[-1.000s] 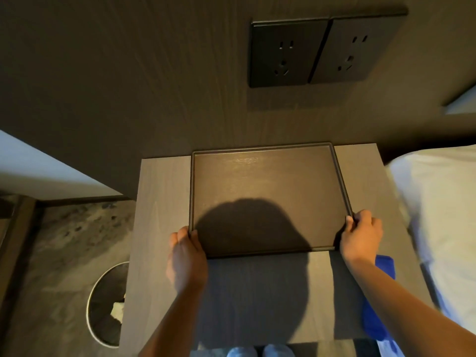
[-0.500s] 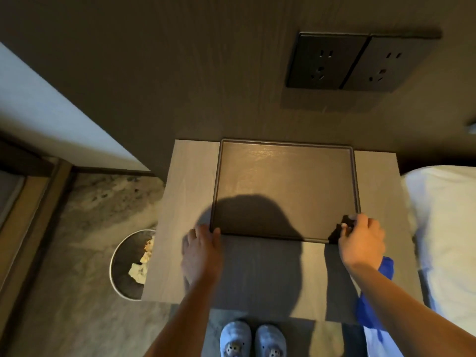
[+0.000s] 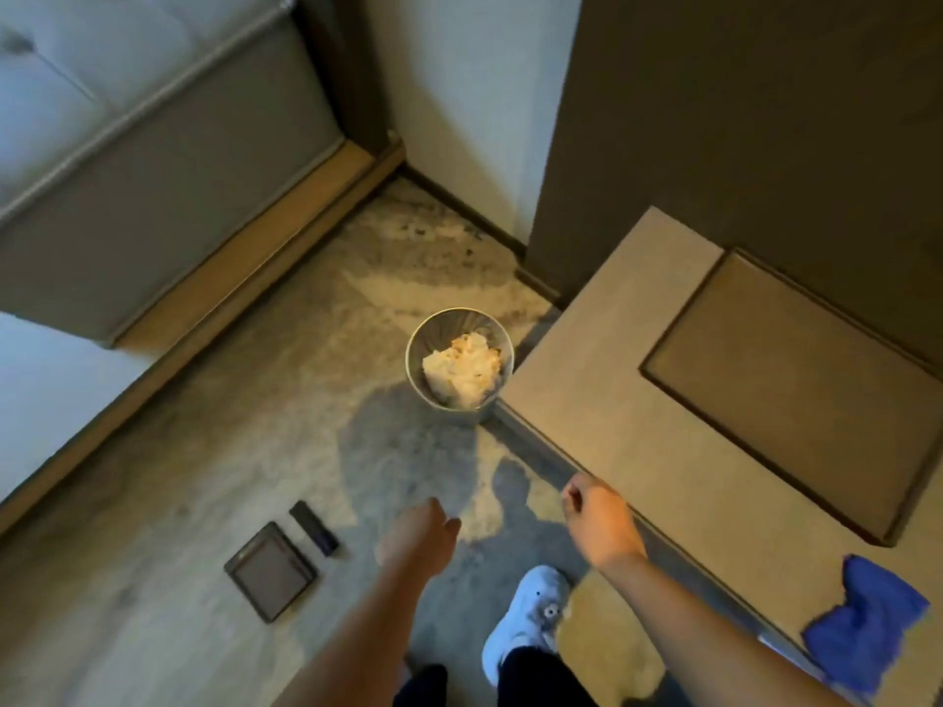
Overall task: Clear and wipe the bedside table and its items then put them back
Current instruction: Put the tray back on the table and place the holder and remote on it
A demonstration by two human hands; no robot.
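Note:
The grey bedside table (image 3: 602, 380) stands at the right with a large dark tray (image 3: 796, 390) lying flat on it against the wall panel. A crumpled blue cloth (image 3: 867, 630) lies on the table's near corner. On the floor at the lower left lie a small dark square tray (image 3: 270, 571) and a dark remote control (image 3: 314, 528) beside it. My left hand (image 3: 418, 533) hangs over the floor, fingers loosely apart, holding nothing. My right hand (image 3: 599, 523) is at the table's front edge, fingers curled, with nothing in it.
A round metal wastebasket (image 3: 459, 364) with crumpled paper stands on the floor against the table's left side. A grey upholstered sofa (image 3: 127, 145) on a wooden base fills the upper left. My foot in a light slipper (image 3: 530, 620) is on the patterned floor.
Both hands have let go of the large tray and drawn back off the table. My view has swung left, bringing the floor, the small tray and the remote into sight.

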